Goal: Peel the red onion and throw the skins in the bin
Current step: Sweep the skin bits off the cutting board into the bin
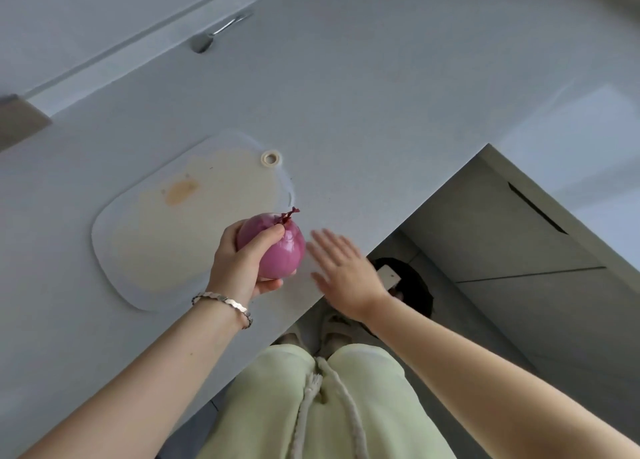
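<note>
My left hand [242, 264] grips a red onion [282, 250] above the right end of a pale cutting board [156, 236]. The onion is smooth and purple, with a dry twisted stem tip pointing up to the right. My right hand [346, 275] hovers just right of the onion, fingers spread and blurred, holding nothing. Below the counter edge, a dark round bin [415, 292] with a black liner stands on the floor, partly hidden behind my right wrist. Something pale lies in its opening.
The grey countertop [346, 112] runs across the view; its front corner drops off at the right. A metal spoon [214, 35] lies far back. A wooden block [17, 119] sits at the left edge. Grey cabinet fronts [502, 233] stand right of the bin.
</note>
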`<action>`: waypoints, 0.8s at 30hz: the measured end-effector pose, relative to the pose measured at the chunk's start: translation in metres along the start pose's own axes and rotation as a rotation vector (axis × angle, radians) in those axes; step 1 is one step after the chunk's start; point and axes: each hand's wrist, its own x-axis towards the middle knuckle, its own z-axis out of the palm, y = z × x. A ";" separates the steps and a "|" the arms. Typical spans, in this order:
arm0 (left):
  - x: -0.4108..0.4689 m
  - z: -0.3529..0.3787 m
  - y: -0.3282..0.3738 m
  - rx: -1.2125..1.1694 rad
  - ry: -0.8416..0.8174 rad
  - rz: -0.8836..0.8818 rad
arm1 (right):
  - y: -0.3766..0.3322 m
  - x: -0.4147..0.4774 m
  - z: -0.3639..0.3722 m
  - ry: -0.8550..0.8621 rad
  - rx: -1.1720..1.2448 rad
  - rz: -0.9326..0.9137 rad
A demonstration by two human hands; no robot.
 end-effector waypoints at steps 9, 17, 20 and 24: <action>0.004 -0.007 0.003 -0.002 -0.020 -0.056 | 0.053 -0.009 -0.042 -0.106 -0.093 0.387; 0.001 -0.052 0.026 -0.293 -0.123 -0.109 | -0.018 0.096 -0.095 -0.139 0.047 0.267; 0.005 -0.077 0.035 -0.276 -0.033 -0.007 | -0.047 0.127 -0.099 -0.201 0.104 0.193; 0.015 -0.106 0.050 -0.294 0.082 0.114 | -0.074 0.154 -0.096 -0.311 0.085 0.166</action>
